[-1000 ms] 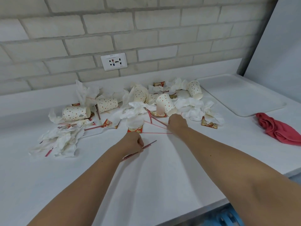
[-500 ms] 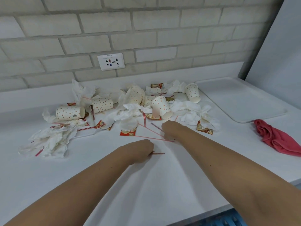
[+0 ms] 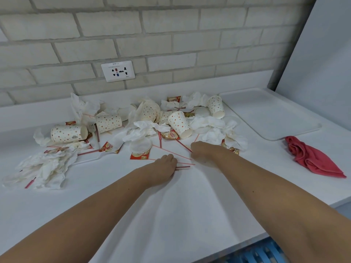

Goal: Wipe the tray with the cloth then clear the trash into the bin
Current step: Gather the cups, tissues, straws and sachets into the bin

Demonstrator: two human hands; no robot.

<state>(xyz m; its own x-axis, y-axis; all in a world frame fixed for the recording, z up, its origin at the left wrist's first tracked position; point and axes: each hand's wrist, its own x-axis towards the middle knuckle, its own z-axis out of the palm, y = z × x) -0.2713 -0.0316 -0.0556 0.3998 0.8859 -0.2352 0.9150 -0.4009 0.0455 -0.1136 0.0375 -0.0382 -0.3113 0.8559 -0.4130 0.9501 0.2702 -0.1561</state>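
The counter (image 3: 171, 215) looked smooth and matt, the cups (image 3: 108, 122) were dotted paper, the tissues (image 3: 47, 166) crumpled, and the cloth (image 3: 313, 158) soft red fabric.
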